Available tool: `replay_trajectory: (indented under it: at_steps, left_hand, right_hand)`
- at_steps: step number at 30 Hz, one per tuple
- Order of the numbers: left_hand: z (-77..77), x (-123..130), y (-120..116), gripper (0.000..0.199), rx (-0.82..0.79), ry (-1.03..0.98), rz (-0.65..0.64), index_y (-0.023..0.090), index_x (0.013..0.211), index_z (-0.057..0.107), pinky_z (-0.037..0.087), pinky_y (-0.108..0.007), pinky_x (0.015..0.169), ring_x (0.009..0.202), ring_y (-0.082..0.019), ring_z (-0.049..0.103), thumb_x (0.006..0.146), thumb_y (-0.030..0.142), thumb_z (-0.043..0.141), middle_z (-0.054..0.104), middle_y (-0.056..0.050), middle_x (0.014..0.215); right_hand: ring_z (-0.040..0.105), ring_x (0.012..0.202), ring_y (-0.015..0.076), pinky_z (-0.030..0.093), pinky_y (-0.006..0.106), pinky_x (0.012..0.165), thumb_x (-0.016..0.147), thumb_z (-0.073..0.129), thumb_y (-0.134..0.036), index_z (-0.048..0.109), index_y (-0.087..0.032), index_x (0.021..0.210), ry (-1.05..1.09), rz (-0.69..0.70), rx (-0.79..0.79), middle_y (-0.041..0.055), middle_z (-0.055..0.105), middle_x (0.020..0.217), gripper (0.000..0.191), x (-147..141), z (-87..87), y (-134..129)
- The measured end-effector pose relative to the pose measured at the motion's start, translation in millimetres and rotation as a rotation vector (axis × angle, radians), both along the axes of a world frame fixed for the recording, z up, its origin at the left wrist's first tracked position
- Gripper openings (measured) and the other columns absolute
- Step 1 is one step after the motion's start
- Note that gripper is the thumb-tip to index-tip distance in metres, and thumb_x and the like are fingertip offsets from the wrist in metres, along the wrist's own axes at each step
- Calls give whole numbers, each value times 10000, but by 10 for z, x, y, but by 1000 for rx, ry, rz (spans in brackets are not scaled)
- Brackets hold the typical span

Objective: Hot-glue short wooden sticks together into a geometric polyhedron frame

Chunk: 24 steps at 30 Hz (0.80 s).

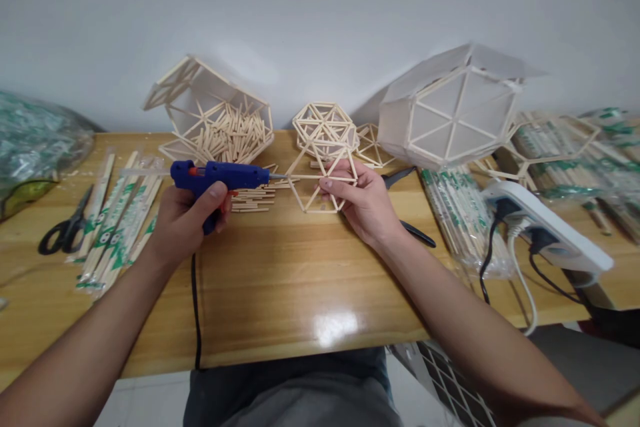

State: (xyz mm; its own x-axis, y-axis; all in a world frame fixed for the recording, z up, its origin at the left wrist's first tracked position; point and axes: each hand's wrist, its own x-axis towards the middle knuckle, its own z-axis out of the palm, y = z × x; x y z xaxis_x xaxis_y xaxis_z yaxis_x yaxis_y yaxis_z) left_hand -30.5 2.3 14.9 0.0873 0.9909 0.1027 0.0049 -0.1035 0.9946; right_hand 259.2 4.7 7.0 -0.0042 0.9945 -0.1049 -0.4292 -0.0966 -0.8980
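My left hand [193, 213] is wrapped round the handle of a blue hot glue gun [225, 175], its nozzle pointing right. A clear glue stick juts from the gun's back end. Between thumb and fingers, my right hand [363, 200] pinches a hexagonal frame of wooden sticks [314, 195] with spokes meeting in the middle. The nozzle tip is at the frame's left corner; whether it touches I cannot tell. Just behind the frame stand more stick hexagons [325, 121], stacked. Short cut sticks [253, 200] lie on the table beyond the gun.
A stick-framed box [220, 100] holds many short sticks. Another box with white panels [455, 107] stands right. Scissors [65, 227], wrapped chopsticks [117, 220], black-handled pliers [417, 233] and a white power strip [550, 227] with cords lie on the wooden table [300, 293].
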Motion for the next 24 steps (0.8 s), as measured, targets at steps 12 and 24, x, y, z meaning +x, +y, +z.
replay_trajectory:
  at_steps: [12, 24]
  left_hand:
    - [-38, -49, 25, 445, 15, 1, -18, 173, 827, 763, 443, -227, 453, 537, -103, 608, 963, 584, 866, 679, -1, 688]
    - [-20, -19, -5, 442, -2, 13, 21, 186, 834, 767, 450, -236, 439, 540, -119, 600, 945, 602, 870, 679, -9, 701]
  right_hand:
    - [751, 696, 125, 654, 245, 658, 667, 1100, -364, 814, -253, 948, -19, -2, -11, -51, 785, 758, 416, -1, 5, -1]
    - [766, 710, 139, 657, 263, 672, 669, 1095, -343, 816, -257, 951, -19, 8, -17, -47, 799, 767, 406, 2, 4, -4]
